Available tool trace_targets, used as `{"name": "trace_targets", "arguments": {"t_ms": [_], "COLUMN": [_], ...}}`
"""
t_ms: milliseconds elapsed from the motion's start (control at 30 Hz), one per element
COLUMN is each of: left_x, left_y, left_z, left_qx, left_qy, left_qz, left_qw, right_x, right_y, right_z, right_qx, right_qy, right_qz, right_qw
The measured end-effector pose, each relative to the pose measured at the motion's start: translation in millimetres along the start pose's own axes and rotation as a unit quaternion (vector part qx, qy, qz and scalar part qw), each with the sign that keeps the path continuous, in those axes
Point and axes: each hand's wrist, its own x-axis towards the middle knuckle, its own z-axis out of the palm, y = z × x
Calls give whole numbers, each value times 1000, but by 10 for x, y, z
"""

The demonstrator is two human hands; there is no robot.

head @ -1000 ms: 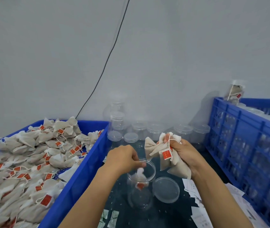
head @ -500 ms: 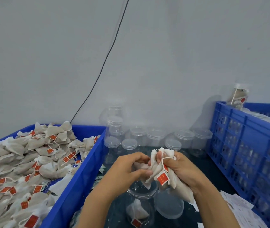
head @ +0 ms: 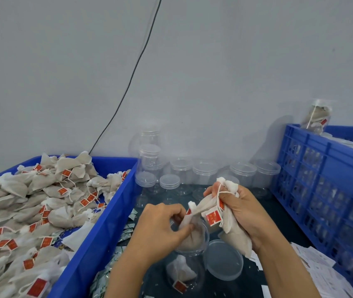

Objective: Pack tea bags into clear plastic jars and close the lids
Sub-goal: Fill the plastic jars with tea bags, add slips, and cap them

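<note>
An open clear jar [head: 189, 269] stands on the dark table in front of me with one tea bag [head: 180, 274] lying at its bottom. My left hand [head: 162, 224] pinches a second tea bag [head: 189, 227] at the jar's mouth. My right hand [head: 239, 209] grips a bunch of tea bags [head: 229, 222] with red tags just right of and above the jar. The jar's loose lid [head: 223, 262] lies flat to the right of the jar.
A blue crate [head: 98, 233] heaped with tea bags fills the left. Several empty lidded jars [head: 205, 175] stand along the grey wall. A blue crate [head: 326, 190] of jars stands at the right, a filled jar [head: 317, 117] on top. Paper slips [head: 313, 267] lie beside it.
My left hand drew a tea bag out of the bunch in my right hand and brought it down to the jar's mouth. The first bag dropped to the jar's bottom.
</note>
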Motion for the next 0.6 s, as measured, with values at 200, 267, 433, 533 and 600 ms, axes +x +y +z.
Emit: {"name": "trace_targets", "arguments": {"t_ms": [200, 267, 433, 533, 600], "left_x": [-15, 1, 59, 73, 63], "left_y": [-17, -29, 25, 32, 36], "left_z": [-64, -83, -63, 4, 45], "left_qx": [62, -71, -286, -278, -267], "left_qy": [-4, 17, -30, -19, 5], "left_qz": [1, -15, -25, -17, -9], "left_qw": [998, 997, 958, 960, 964], "right_x": [-1, -6, -17, -27, -17], "right_y": [-15, -9, 20, 33, 40], "right_z": [79, 117, 200, 204, 198], "right_qx": [42, 50, 23, 10, 16], "right_qy": [14, 13, 2, -10, -25], "right_qz": [-6, -6, -5, -9, -7], "right_qw": [999, 999, 1000, 1000, 1000]}}
